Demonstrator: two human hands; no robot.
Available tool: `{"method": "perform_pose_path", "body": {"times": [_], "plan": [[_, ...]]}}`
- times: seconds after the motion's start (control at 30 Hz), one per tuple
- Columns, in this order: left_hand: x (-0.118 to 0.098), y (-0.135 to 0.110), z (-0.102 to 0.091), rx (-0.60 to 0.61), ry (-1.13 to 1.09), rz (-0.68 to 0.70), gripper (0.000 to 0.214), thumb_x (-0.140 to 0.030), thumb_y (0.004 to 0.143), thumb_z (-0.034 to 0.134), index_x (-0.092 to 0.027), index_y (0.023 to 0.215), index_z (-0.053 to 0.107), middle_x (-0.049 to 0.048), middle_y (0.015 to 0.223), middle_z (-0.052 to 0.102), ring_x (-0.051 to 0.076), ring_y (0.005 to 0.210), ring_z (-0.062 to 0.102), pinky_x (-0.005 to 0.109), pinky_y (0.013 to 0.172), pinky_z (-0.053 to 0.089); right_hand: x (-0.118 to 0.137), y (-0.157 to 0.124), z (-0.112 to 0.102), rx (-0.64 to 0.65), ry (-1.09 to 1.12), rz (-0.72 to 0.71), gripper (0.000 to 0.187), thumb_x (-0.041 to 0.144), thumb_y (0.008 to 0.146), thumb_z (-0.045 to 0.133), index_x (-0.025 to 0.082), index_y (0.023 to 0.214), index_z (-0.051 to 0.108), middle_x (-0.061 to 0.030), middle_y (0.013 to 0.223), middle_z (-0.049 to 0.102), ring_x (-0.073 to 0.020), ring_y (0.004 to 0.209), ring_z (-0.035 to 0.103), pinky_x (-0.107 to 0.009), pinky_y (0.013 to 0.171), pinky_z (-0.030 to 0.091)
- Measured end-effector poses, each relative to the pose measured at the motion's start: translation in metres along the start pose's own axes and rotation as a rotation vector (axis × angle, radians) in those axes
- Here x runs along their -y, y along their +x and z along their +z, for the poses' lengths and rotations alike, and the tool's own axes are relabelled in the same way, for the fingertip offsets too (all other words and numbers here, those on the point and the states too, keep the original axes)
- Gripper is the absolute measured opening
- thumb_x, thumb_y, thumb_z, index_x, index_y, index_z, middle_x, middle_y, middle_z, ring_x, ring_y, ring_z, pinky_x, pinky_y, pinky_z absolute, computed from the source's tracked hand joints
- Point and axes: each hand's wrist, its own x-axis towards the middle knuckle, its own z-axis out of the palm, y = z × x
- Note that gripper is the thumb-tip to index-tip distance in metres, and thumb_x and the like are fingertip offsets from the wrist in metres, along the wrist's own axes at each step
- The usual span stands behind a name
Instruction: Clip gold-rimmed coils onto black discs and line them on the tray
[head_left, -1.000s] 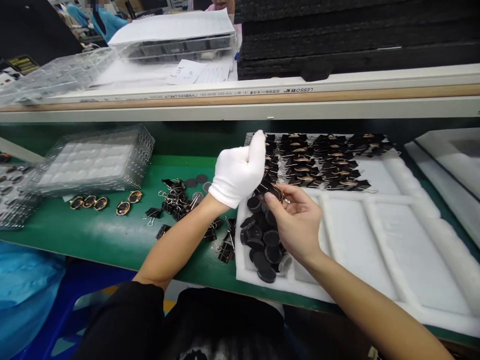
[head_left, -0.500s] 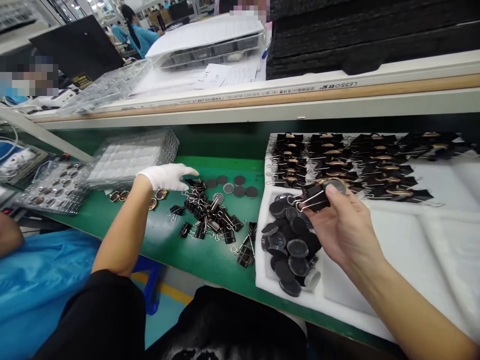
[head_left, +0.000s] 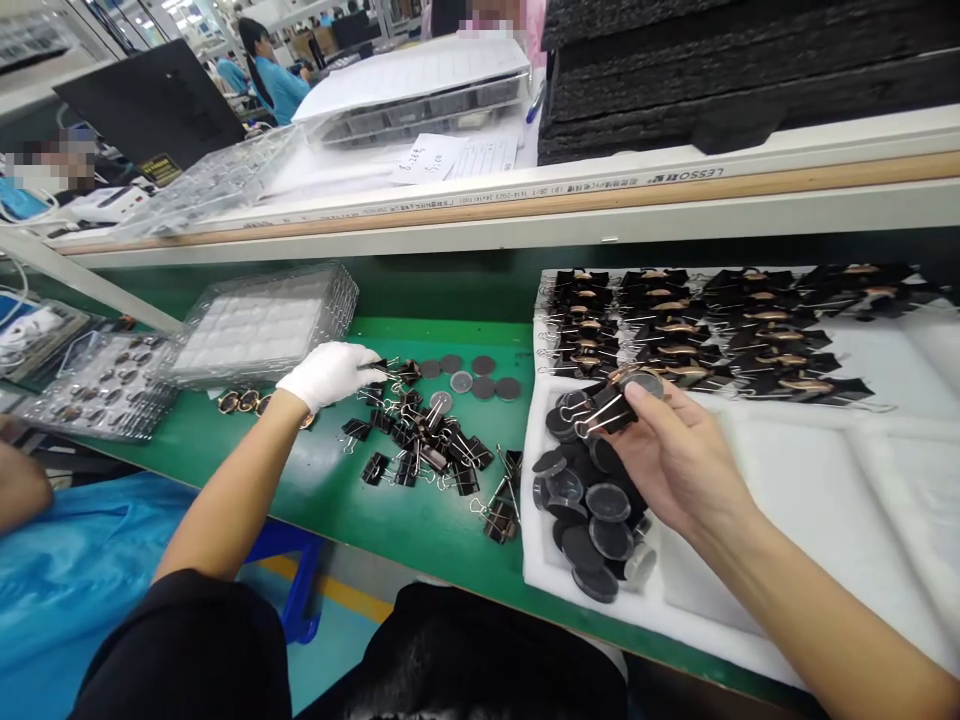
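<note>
My left hand [head_left: 328, 372], in a white glove, is pinched on a black binder clip [head_left: 390, 368] at the top of a loose pile of binder clips [head_left: 427, 448] on the green bench. My bare right hand [head_left: 679, 455] holds a round part clamped by a black binder clip [head_left: 616, 398] above a heap of black round discs [head_left: 592, 500] in the white foam tray [head_left: 795, 500]. Rows of clipped parts [head_left: 697, 325] fill the tray's far section.
Flat dark discs [head_left: 472, 370] lie behind the clip pile. Clear blister trays [head_left: 262, 322] stand at the left, with small gold-rimmed parts [head_left: 240, 402] in front. A raised shelf [head_left: 525, 215] crosses above. Another person's arm [head_left: 19, 485] shows at the far left.
My left hand left the right hand, reached left to the clip pile and pinched a clip. My right hand stayed over the disc heap with the clipped part. The view swung left.
</note>
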Motion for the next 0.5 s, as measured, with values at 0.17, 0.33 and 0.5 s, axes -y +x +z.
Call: {"method": "perform_pose_path", "body": {"times": [0.17, 0.33, 0.5], "plan": [[-0.025, -0.016, -0.022, -0.332, -0.169, -0.167, 0.041, -0.059, 0.091, 0.059, -0.022, 0.097, 0.075, 0.0075, 0.095, 0.078, 0.024, 0.087, 0.069, 0.032, 0.076, 0.047, 0.002, -0.004, -0.001, 0.113, -0.05, 0.109, 0.027, 0.042, 0.071, 0.094, 0.025, 0.082, 0.077, -0.0002, 0.083, 0.07, -0.0156, 0.073, 0.064, -0.03, 0.068, 0.06], [-0.135, -0.025, -0.023, -0.448, -0.677, 0.057, 0.04, -0.049, 0.095, 0.057, -0.019, 0.069, 0.06, -0.0016, 0.065, 0.061, 0.013, 0.062, 0.053, 0.025, 0.059, 0.038, -0.001, -0.019, 0.009, 0.322, -0.185, 0.051, 0.026, 0.045, 0.075, 0.09, 0.026, 0.09, 0.081, -0.007, 0.112, 0.077, -0.0221, 0.101, 0.071, -0.037, 0.092, 0.059], [-0.209, -0.025, -0.022, -0.409, -0.548, 0.44, 0.045, -0.04, 0.102, 0.051, -0.019, 0.062, 0.047, -0.0032, 0.06, 0.048, 0.011, 0.056, 0.044, 0.027, 0.057, 0.033, -0.007, -0.023, 0.008, 0.439, -0.186, -0.091, 0.02, 0.046, 0.086, 0.081, 0.028, 0.093, 0.082, -0.0083, 0.121, 0.076, -0.0254, 0.116, 0.069, -0.046, 0.108, 0.052]]}}
